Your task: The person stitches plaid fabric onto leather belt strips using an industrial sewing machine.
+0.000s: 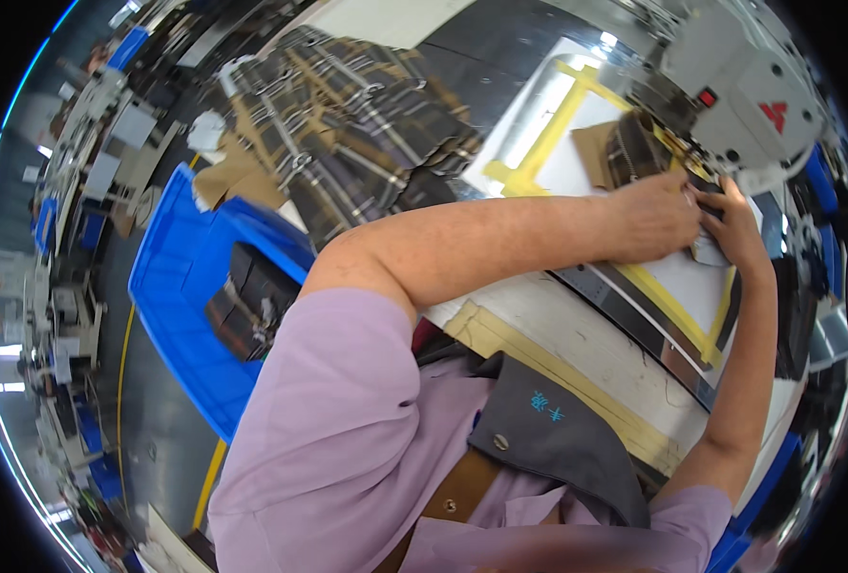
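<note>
My left hand (pixel 655 218) reaches across from the left, its fingers curled and drawn together beside the sewing machine's needle area. Close against its fingertips, my right hand (pixel 735 227) is bent inward with fingers closed. What the two hands pinch between them is too small and too covered to make out. Just beyond my left hand stands a curved dark brown plaid piece (pixel 631 151), its lower part hidden by the hand. Grey and bulky, the sewing machine head (pixel 730 91) rises above both hands. Under them lies a white work plate (pixel 577 167) edged with yellow tape.
Plaid fabric pieces (pixel 348 115) with metal fittings are heaped at the far left of the table. A blue plastic bin (pixel 180 286) holding dark pieces stands to my left. Brown paper-like scraps (pixel 243 181) stick out beside it. More workstations (pixel 90 286) line the aisle.
</note>
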Action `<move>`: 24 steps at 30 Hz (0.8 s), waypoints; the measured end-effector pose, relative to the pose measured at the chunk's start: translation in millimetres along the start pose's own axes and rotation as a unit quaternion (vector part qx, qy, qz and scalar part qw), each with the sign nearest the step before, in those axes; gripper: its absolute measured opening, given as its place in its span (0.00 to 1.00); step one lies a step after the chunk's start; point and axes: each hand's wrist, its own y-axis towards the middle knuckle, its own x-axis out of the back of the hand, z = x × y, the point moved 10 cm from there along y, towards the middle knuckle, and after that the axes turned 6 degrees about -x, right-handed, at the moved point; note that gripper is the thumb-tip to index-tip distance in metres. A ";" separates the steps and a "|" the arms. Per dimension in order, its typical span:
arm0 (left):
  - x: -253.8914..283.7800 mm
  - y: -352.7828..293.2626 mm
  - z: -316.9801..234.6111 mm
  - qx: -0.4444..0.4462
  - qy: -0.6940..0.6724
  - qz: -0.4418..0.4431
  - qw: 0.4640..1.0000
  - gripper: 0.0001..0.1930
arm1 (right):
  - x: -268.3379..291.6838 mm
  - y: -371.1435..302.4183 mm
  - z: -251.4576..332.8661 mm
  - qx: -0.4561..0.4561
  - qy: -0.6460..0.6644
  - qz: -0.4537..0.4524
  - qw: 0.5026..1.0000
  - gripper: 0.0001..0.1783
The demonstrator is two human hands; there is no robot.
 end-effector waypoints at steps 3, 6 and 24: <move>28.6 -6.6 -13.6 -0.029 0.047 -0.034 0.998 0.08 | -11.4 10.4 -20.2 -0.037 0.037 0.003 0.999 0.23; 58.7 -25.7 -7.2 0.009 0.002 0.003 1.000 0.10 | -21.1 22.5 -22.6 -0.069 0.089 0.035 0.993 0.21; 189.0 -348.8 244.1 0.536 -0.041 0.123 0.834 0.23 | -26.6 44.0 -65.1 -0.068 0.074 -0.002 0.995 0.20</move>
